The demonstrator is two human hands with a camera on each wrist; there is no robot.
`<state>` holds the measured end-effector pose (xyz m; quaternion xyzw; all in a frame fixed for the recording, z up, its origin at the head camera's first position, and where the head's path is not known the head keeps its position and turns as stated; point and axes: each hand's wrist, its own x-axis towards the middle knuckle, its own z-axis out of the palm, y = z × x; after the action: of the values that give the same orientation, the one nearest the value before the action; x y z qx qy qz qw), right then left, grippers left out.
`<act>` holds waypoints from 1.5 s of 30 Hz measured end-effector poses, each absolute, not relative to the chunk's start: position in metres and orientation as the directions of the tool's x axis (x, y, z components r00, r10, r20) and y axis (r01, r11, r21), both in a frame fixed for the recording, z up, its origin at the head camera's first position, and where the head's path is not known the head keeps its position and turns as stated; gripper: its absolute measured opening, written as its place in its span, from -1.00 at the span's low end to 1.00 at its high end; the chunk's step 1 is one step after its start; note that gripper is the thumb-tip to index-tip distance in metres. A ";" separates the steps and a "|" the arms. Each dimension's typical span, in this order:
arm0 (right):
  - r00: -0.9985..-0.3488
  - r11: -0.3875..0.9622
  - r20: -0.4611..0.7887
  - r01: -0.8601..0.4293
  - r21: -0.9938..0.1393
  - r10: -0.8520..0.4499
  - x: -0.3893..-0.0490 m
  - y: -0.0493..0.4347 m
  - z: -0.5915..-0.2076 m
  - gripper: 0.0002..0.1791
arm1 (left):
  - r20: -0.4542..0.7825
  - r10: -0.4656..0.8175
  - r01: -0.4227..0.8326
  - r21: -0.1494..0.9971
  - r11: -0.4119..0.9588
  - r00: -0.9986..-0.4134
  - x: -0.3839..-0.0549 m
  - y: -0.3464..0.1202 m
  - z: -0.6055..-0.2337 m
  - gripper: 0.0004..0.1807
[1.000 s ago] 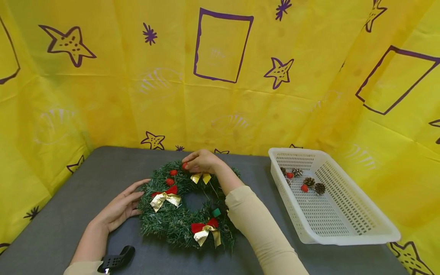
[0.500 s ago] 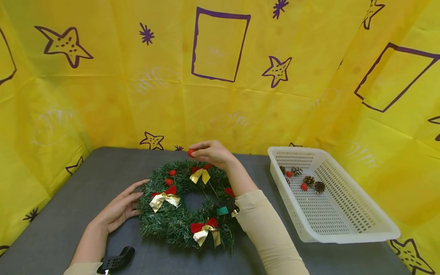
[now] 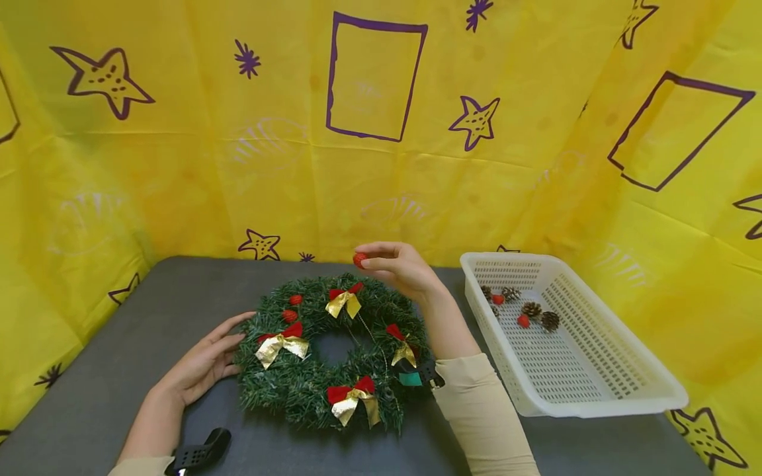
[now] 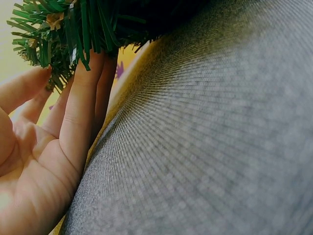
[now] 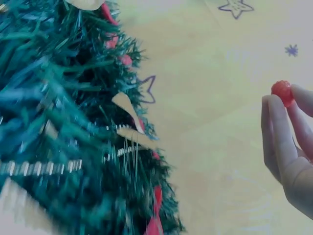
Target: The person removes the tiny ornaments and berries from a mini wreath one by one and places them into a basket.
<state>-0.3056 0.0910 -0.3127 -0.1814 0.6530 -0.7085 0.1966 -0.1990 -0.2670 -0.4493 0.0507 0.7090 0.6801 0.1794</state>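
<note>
A green artificial wreath (image 3: 280,383) lies on the dark table, trimmed with red and gold bows (image 3: 343,301). Two red berries (image 3: 290,315) sit on its upper left part. My right hand (image 3: 407,270) pinches another bumpy red berry (image 3: 360,260) between thumb and fingertips, above the wreath's far right edge. In the right wrist view this berry (image 5: 282,91) is apart from the wreath. My left hand (image 3: 205,363) rests against the wreath's left side, fingers fairly straight; the left wrist view shows its fingertips (image 4: 87,73) partly hidden under the green needles.
To the right stands a white perforated basket (image 3: 601,410) holding several pine cones (image 3: 550,321) and two red berries (image 3: 523,321). A yellow patterned cloth (image 3: 286,178) hangs behind the table and along both sides.
My right hand has lifted from the wreath's far edge and moved right with the berry, uncovering the bow at the top and the one at the right. My left hand stays put.
</note>
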 end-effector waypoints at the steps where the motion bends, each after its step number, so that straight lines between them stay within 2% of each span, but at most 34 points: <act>1: -0.860 -0.069 0.005 0.035 -0.997 -0.510 -0.304 0.094 -0.312 -0.60 | -0.187 0.317 -0.174 0.982 0.071 -0.930 -0.199 -0.267 -0.450 -0.34; 16: -0.907 -0.143 0.109 -0.055 -0.988 -0.406 -0.278 0.146 -0.304 -0.71 | -0.187 0.300 -0.173 0.982 0.073 -0.935 -0.199 -0.268 -0.449 -0.33; 34: -0.935 -0.232 0.189 -0.121 -0.965 -0.301 -0.261 0.193 -0.307 -0.67 | -0.213 0.282 -0.198 0.977 0.081 -0.936 -0.199 -0.268 -0.451 -0.33; 42: -0.957 -0.131 0.187 -0.161 -0.978 -0.221 -0.258 0.203 -0.309 -0.74 | -0.188 0.298 -0.178 0.982 0.059 -0.936 -0.198 -0.268 -0.450 -0.35; 45: -0.963 -0.098 0.200 -0.184 -0.978 -0.183 -0.256 0.210 -0.308 -0.70 | -0.189 0.300 -0.180 0.982 0.056 -0.935 -0.198 -0.268 -0.449 -0.35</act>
<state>-0.2562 0.2102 -0.3077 -0.1367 0.6714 -0.7284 -0.0006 -0.1983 -0.2678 -0.4494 0.0426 0.7052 0.6857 0.1752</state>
